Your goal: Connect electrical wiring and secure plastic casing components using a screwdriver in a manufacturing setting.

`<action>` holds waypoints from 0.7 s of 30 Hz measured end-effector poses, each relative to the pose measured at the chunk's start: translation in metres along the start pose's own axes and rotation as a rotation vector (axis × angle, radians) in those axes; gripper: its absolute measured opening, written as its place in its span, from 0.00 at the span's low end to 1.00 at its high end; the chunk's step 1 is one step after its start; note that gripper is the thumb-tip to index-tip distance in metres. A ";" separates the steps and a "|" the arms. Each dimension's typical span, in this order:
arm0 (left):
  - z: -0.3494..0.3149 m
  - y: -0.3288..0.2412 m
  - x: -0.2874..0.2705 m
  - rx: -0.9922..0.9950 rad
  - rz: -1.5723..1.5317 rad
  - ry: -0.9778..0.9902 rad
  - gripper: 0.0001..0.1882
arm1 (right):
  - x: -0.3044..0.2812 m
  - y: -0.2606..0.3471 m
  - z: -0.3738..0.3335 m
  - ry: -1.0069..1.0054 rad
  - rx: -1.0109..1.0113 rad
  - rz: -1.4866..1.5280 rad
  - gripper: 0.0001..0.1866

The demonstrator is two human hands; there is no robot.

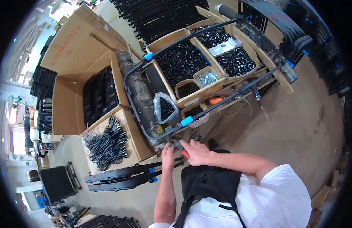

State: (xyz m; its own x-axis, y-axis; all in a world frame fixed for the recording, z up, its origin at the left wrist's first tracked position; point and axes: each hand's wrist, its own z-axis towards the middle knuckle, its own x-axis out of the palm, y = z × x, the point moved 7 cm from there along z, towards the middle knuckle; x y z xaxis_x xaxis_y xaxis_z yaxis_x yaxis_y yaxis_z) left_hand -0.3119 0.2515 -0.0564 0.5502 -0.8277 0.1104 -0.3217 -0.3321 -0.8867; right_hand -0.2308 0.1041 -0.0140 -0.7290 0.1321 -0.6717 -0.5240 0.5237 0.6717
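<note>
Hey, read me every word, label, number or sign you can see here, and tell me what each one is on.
Raised cardboard flap: a line of orange-red characters, which I won't copy out.
Small white label on the box's cardboard: too small to read.
Dark curved bars, upper right: red marks, too blurred to read.
Pale label on the wooden tray's near side: too small to read.

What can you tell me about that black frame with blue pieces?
The black frame looks like slim tubing, possibly metal, with rounded corners at its left end and two long bars running toward the upper right. A blue piece is fitted on each bar near that end. It crosses slantwise over a wrapped grey roll and open boxes. The left hand and right hand are near its closest corner; contact is unclear.
</note>
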 end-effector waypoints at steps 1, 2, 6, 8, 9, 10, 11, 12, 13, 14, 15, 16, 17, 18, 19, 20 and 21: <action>0.007 0.017 -0.016 -0.119 -0.048 -0.091 0.23 | -0.004 0.007 -0.002 -0.018 0.001 -0.009 0.49; 0.014 0.010 -0.005 -0.164 0.009 -0.111 0.22 | -0.010 0.000 -0.006 -0.039 0.021 -0.023 0.49; 0.021 -0.004 -0.020 -0.145 0.318 -0.064 0.28 | -0.005 0.019 -0.011 -0.041 0.061 -0.070 0.49; 0.028 -0.017 -0.030 -0.245 0.390 -0.020 0.30 | -0.003 0.020 -0.014 -0.102 0.056 -0.066 0.50; 0.033 -0.042 -0.040 -0.134 0.556 -0.097 0.29 | -0.004 0.021 -0.016 -0.104 0.075 -0.082 0.51; 0.035 -0.071 -0.044 -0.018 0.717 -0.177 0.29 | -0.005 0.024 -0.018 -0.105 0.091 -0.099 0.51; 0.039 -0.100 -0.044 0.129 0.855 -0.283 0.27 | -0.006 0.028 -0.021 -0.115 0.104 -0.111 0.50; 0.043 -0.126 -0.044 0.280 0.987 -0.397 0.26 | -0.003 0.032 -0.020 -0.119 0.104 -0.113 0.50; 0.055 -0.139 -0.039 0.341 1.163 -0.386 0.25 | -0.002 0.035 -0.020 -0.165 0.113 -0.139 0.49; 0.066 -0.148 -0.033 0.402 1.340 -0.375 0.25 | 0.000 0.040 -0.019 -0.210 0.120 -0.164 0.48; 0.080 -0.144 -0.031 0.373 1.488 -0.320 0.27 | 0.004 0.044 -0.017 -0.213 0.118 -0.165 0.48; 0.092 -0.140 -0.030 0.342 1.636 -0.262 0.28 | 0.007 0.048 -0.016 -0.248 0.135 -0.180 0.47; 0.102 -0.136 -0.025 0.295 1.725 -0.186 0.27 | 0.008 0.049 -0.016 -0.286 0.160 -0.195 0.47; 0.111 -0.136 -0.026 0.304 1.726 -0.183 0.27 | 0.012 0.051 -0.016 -0.293 0.165 -0.195 0.47; 0.125 -0.128 -0.045 0.228 1.704 -0.163 0.26 | 0.015 0.058 -0.012 -0.315 0.154 -0.216 0.47; 0.132 -0.127 -0.042 0.164 1.681 -0.114 0.26 | 0.015 0.059 -0.013 -0.342 0.172 -0.235 0.48; 0.137 -0.129 -0.044 0.086 1.601 -0.100 0.22 | 0.017 0.060 -0.013 -0.353 0.180 -0.232 0.48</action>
State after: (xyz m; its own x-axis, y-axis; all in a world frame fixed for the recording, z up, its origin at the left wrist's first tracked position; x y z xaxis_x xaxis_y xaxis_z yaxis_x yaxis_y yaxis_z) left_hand -0.1893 0.3925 -0.0086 -0.2472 -0.2493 -0.9364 -0.5476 0.8332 -0.0772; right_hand -0.2805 0.1265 0.0195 -0.3904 0.2560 -0.8843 -0.5479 0.7073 0.4466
